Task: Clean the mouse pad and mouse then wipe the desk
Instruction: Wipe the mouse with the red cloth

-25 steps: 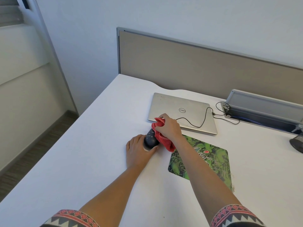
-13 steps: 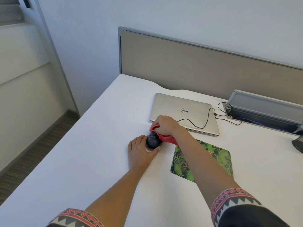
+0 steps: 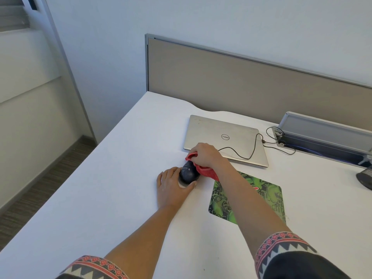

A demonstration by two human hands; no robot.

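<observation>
Head view: left hand [image 3: 173,188] holds the mouse [image 3: 188,173]; right hand [image 3: 205,156] grips red cloth [image 3: 207,172] against it.

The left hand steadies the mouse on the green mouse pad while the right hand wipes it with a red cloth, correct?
No. The head view shows the mouse on the white desk, left of the mouse pad, not on it. The left hand holds it; the right hand wipes it with the red cloth.
</observation>
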